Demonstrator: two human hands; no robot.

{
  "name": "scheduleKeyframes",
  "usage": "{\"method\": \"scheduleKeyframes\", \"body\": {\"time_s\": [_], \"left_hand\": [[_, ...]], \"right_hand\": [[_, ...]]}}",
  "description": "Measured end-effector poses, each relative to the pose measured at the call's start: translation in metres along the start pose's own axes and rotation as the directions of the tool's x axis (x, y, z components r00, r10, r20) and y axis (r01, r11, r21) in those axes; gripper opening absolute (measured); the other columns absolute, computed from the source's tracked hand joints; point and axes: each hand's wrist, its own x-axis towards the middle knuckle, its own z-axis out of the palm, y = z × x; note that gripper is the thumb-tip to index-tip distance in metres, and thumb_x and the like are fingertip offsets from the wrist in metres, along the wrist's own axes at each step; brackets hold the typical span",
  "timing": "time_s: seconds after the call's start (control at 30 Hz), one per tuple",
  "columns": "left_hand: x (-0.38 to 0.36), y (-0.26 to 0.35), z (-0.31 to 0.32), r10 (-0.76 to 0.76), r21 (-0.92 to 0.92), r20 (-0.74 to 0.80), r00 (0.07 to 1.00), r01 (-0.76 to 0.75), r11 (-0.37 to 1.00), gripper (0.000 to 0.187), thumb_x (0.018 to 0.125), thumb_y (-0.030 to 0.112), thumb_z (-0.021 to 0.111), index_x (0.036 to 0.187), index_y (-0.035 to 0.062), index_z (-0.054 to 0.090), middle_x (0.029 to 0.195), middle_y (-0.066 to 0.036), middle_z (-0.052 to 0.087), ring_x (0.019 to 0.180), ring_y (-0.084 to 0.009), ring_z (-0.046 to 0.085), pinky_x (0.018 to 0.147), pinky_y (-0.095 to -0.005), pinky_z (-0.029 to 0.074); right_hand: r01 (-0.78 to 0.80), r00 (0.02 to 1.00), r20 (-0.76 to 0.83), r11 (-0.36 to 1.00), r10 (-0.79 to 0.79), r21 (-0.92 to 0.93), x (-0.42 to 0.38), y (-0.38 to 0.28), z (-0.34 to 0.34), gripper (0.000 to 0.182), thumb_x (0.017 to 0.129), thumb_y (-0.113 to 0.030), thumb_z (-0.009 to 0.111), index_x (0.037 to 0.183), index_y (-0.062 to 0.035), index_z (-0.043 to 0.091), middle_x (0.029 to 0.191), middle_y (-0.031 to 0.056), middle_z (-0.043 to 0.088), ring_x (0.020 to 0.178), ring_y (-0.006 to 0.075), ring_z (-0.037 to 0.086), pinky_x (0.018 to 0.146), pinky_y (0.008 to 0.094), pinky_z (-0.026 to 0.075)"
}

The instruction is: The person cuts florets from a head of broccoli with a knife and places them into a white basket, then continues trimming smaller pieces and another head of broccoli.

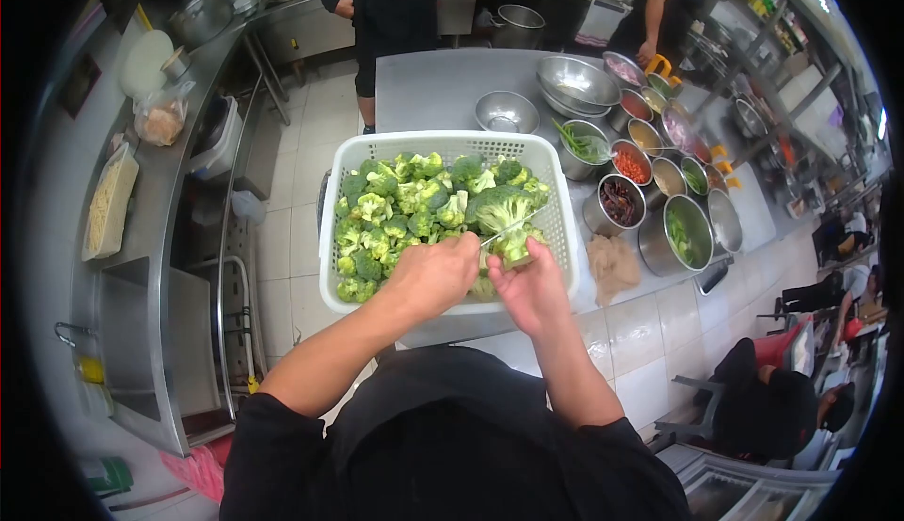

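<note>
My left hand is closed around the hidden handle of a small knife. The thin blade points up and to the right, against a large broccoli head. From below, the fingers of my right hand grip that head by its thick pale stem, with the florets facing away from me. Both hands are over the near right part of a white perforated plastic basket. Many cut broccoli florets fill much of the basket beneath.
Metal bowls and pots of chillies and green vegetables crowd the steel table. A brown cloth lies right of the basket. At left is a steel sink. One person stands beyond the table; another reaches over its far right.
</note>
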Motion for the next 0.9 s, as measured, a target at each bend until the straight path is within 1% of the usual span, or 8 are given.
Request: {"method": "scheduleKeyframes", "body": {"time_s": [0.2, 0.3, 0.4, 0.5, 0.6, 0.63, 0.73, 0.9], "left_hand": [[-0.001, -0.010, 0.009, 0.149, 0.167, -0.086, 0.985, -0.133, 0.977, 0.013, 0.089, 0.014, 0.058, 0.091, 0.0050, 0.050, 0.072, -0.015, 0.062, 0.061, -0.0371, 0.065, 0.053, -0.0495, 0.051], [0.004, -0.013, 0.021, 0.142, 0.260, -0.085, 0.986, -0.116, 0.959, 0.010, 0.088, 0.012, 0.056, 0.091, 0.0050, 0.050, 0.070, -0.015, 0.061, 0.061, -0.0346, 0.066, 0.053, -0.0485, 0.052], [0.010, -0.003, 0.024, 0.019, 0.241, -0.030, 0.999, -0.011, 0.970, 0.010, 0.090, 0.012, 0.053, 0.090, 0.0032, 0.050, 0.071, -0.017, 0.063, 0.063, -0.0370, 0.066, 0.057, -0.0494, 0.052], [0.025, -0.004, 0.008, -0.110, 0.078, 0.233, 0.966, 0.094, 0.993, 0.016, 0.092, 0.017, 0.052, 0.099, 0.0026, 0.051, 0.079, -0.022, 0.068, 0.075, -0.0409, 0.069, 0.068, -0.0520, 0.054], [0.026, -0.012, -0.017, -0.188, -0.235, 0.217, 0.958, 0.238, 0.942, 0.020, 0.097, 0.019, 0.047, 0.101, 0.0001, 0.052, 0.081, -0.026, 0.068, 0.079, -0.0444, 0.067, 0.073, -0.0529, 0.053], [0.024, -0.015, -0.018, -0.165, -0.204, 0.132, 0.977, 0.190, 0.960, 0.024, 0.100, 0.022, 0.044, 0.099, -0.0010, 0.052, 0.080, -0.027, 0.066, 0.080, -0.0468, 0.066, 0.076, -0.0535, 0.052], [0.020, -0.009, -0.015, -0.080, -0.004, 0.108, 0.991, 0.081, 0.997, 0.021, 0.097, 0.021, 0.047, 0.097, 0.0010, 0.053, 0.077, -0.024, 0.067, 0.077, -0.0438, 0.067, 0.071, -0.0522, 0.054], [0.012, 0.005, 0.007, 0.111, 0.265, -0.057, 0.992, -0.092, 0.960, 0.015, 0.089, 0.020, 0.058, 0.088, 0.0061, 0.053, 0.071, -0.014, 0.063, 0.060, -0.0328, 0.067, 0.050, -0.0458, 0.053]], "right_hand": [[-0.036, 0.998, 0.042, 0.997, 0.039, -0.068, -0.014, -0.002, 0.005, 0.033, 0.101, -0.031, 0.055, 0.121, -0.0051, 0.054, 0.102, 0.0099, 0.066, 0.083, 0.0214, 0.067, 0.072, 0.0343, 0.056], [-0.077, 0.996, 0.042, 0.990, 0.082, -0.116, -0.016, -0.001, 0.001, 0.032, 0.101, -0.030, 0.056, 0.120, -0.0047, 0.055, 0.100, 0.0097, 0.065, 0.080, 0.0212, 0.066, 0.070, 0.0343, 0.055], [-0.064, 0.998, -0.025, 0.979, 0.061, -0.194, -0.019, 0.005, 0.006, 0.030, 0.101, -0.028, 0.058, 0.119, -0.0042, 0.056, 0.100, 0.0090, 0.065, 0.078, 0.0214, 0.066, 0.069, 0.0340, 0.055], [-0.050, 0.998, -0.033, 0.985, 0.045, -0.164, -0.016, 0.002, 0.004, 0.029, 0.099, -0.026, 0.061, 0.118, -0.0039, 0.057, 0.100, 0.0089, 0.065, 0.079, 0.0215, 0.066, 0.070, 0.0339, 0.055], [0.016, 0.999, -0.029, 0.982, -0.022, -0.190, -0.017, -0.003, 0.002, 0.033, 0.098, -0.024, 0.064, 0.121, -0.0023, 0.055, 0.100, 0.0089, 0.065, 0.081, 0.0211, 0.066, 0.071, 0.0338, 0.055], [0.041, 0.999, -0.020, 0.976, -0.047, -0.213, -0.017, -0.004, -0.001, 0.037, 0.097, -0.023, 0.065, 0.125, -0.0007, 0.055, 0.100, 0.0088, 0.064, 0.082, 0.0210, 0.066, 0.072, 0.0338, 0.055], [0.109, 0.985, -0.086, 0.927, -0.149, -0.358, -0.013, -0.002, -0.004, 0.053, 0.096, -0.022, 0.067, 0.137, 0.0043, 0.048, 0.100, 0.0085, 0.064, 0.083, 0.0202, 0.066, 0.072, 0.0326, 0.055], [0.170, 0.955, -0.065, 0.712, -0.290, -0.682, -0.020, 0.001, 0.008, 0.067, 0.094, -0.023, 0.070, 0.145, 0.0094, 0.041, 0.101, 0.0094, 0.063, 0.081, 0.0165, 0.066, 0.070, 0.0286, 0.055]]}}
